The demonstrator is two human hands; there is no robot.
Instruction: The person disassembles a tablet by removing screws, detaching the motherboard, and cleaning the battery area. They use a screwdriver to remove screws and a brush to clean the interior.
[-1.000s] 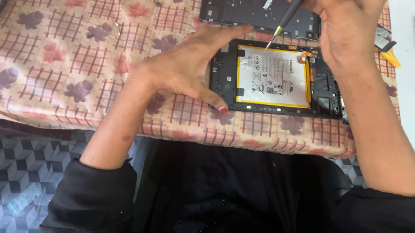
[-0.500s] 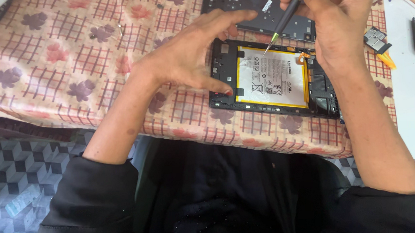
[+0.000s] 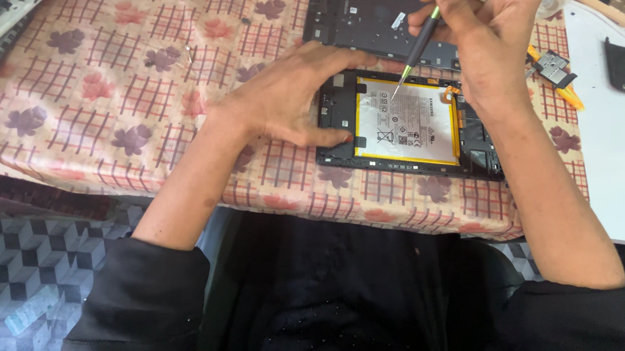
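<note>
Disassembly looks half done: opened tablet [image 3: 407,123] lies on the flowered tablecloth [image 3: 141,85], left hand [image 3: 286,101] pressing flat on its left edge, right hand [image 3: 488,38] closed around a screwdriver [image 3: 420,42] above its battery [image 3: 407,119], which remains inside.

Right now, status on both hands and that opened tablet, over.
Left hand flat on opened tablet, left edge. Right hand holds screwdriver, tip over white battery. Back cover lies just beyond; nothing blocking.
</note>
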